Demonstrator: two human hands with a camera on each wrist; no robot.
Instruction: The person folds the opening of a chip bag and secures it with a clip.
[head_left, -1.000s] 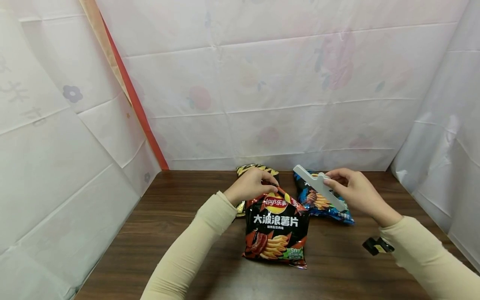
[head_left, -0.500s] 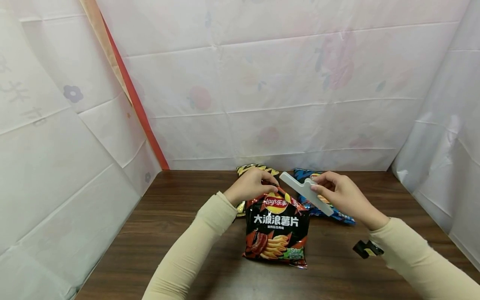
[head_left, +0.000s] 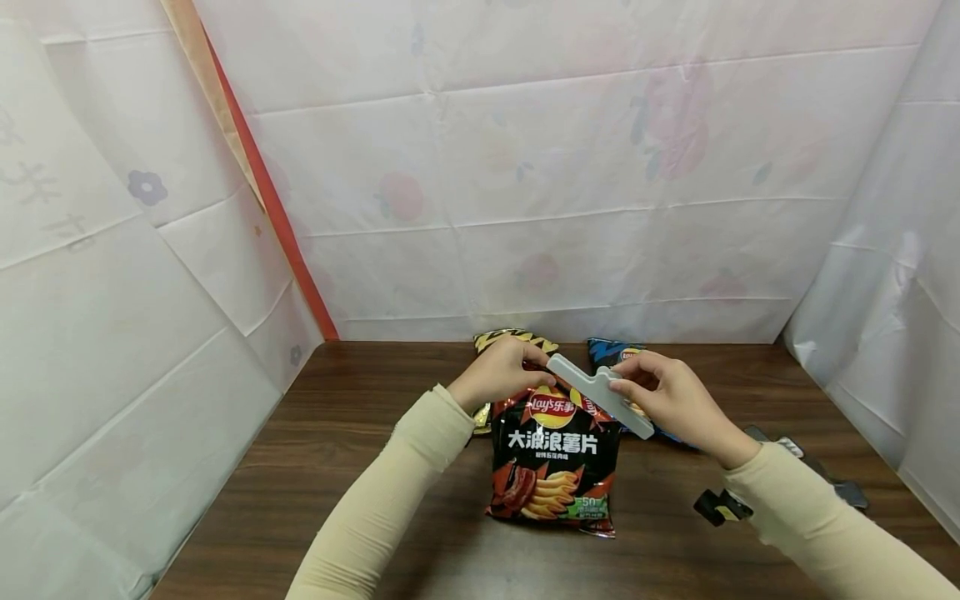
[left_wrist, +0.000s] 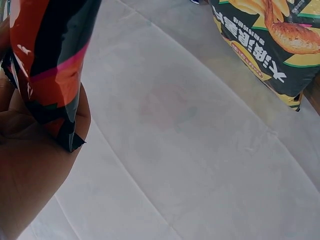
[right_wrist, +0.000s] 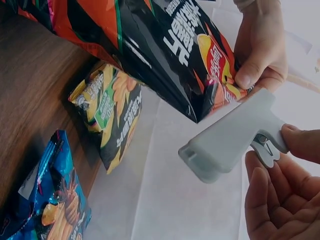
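Note:
In the head view, a black-and-red bag of Lay's potato chips (head_left: 551, 467) stands upright on the table. My left hand (head_left: 498, 371) pinches its top edge, which looks folded over. Between thumb and fingers, my right hand (head_left: 678, 400) holds a pale grey bag clip (head_left: 600, 392) by its handles. The clip slants across the bag's upper right corner in the head view. From the right wrist, the clip (right_wrist: 225, 140) is close to the folded top; whether they touch I cannot tell. The left wrist view has part of the bag (left_wrist: 57, 65) against the left palm.
Behind stand a yellow-and-black chip bag (head_left: 513, 336), partly hidden by the left hand, and a blue chip bag (head_left: 615, 350), partly hidden by the right. Small grey objects (head_left: 810, 458) lie by the right sleeve. White sheeting (head_left: 600, 167) closes off the table's back and sides.
My right hand has brought the clip leftward, from in front of the blue bag to the black-and-red bag's top. The left hand and that bag have stayed put.

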